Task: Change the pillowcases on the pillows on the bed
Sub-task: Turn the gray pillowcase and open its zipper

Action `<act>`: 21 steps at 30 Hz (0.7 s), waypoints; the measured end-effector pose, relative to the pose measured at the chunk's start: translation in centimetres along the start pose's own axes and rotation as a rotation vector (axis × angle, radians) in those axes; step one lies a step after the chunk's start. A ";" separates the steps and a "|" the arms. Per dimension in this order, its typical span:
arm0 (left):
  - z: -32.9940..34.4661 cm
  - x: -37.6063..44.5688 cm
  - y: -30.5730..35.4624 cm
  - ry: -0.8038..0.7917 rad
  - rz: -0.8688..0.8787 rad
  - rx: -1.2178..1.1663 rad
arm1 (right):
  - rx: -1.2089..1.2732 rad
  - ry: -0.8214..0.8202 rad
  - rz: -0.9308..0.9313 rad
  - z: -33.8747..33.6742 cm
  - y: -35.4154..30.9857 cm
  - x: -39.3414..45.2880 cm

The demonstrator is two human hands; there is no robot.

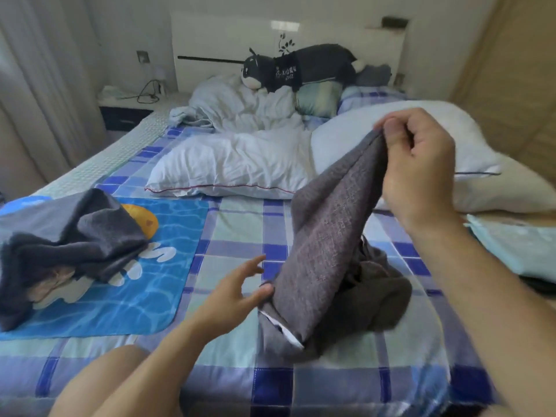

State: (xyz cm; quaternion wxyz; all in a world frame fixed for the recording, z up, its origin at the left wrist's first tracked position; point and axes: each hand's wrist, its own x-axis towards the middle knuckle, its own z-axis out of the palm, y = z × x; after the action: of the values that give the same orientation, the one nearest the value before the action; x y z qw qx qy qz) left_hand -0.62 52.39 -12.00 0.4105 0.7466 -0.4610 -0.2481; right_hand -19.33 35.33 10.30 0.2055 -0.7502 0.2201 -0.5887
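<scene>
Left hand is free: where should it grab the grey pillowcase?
Probably the low edge of the grey pillowcase, where a white strip shows at what looks like the opening. Come from the left: the left hand already touches that side. The right hand pinches the top, so the cloth hangs taut between.

A: I see bare checked blue bedsheet [240,224] between the crumpled dark grey cloth heap [69,236] and the lifted grey pillowcase [331,230].

B: Ahead, two white pillows [228,167] block my way.
</scene>
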 end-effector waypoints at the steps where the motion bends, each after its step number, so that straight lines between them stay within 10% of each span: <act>1: 0.4 0.2 0.8 -0.038 -0.039 -0.138 | -0.004 -0.010 -0.034 -0.1 -0.8 1.7; 7: 0.6 3.4 9.4 -0.264 -0.293 -0.948 | -0.004 -0.278 -0.119 -1.0 -4.6 8.0; 12: -4.0 4.4 11.6 0.156 -0.121 -1.052 | -0.326 -0.311 0.069 -3.6 1.3 8.7; 17: -12.8 2.5 11.5 -0.033 0.111 -0.304 | -0.349 -0.278 0.350 -6.1 6.2 9.1; 21: -22.4 5.7 19.6 0.639 0.355 0.069 | -0.439 -0.418 0.213 -5.4 1.0 15.2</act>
State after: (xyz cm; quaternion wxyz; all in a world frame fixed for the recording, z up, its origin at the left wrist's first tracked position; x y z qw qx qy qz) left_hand 9.23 51.21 16.67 0.5449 0.7083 -0.4399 0.0885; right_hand -21.46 25.58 22.99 0.1400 -0.8540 0.3721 -0.3355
